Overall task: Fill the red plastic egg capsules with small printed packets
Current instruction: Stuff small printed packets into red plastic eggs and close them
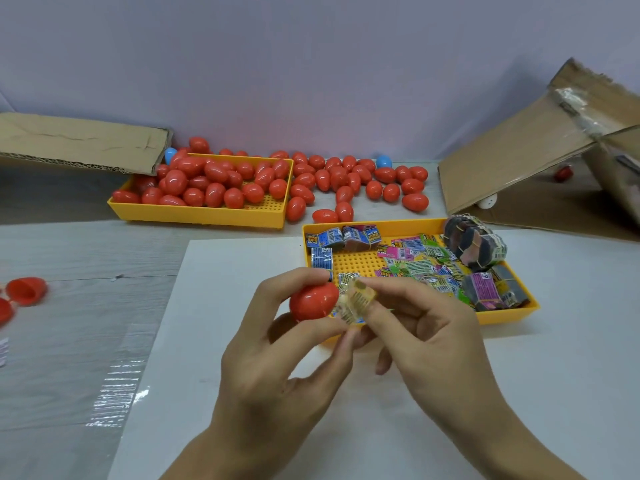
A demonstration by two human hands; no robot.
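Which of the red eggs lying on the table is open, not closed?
The open red egg at the far left edge, apart from both yellow trays: its hollow inside shows. The eggs heaped at the back look closed.

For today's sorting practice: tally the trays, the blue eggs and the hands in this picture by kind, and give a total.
Yellow trays: 2, one with red eggs, one with packets
Blue eggs: 2
Hands: 2, left hand holding a red egg, right hand holding a packet
Total: 6
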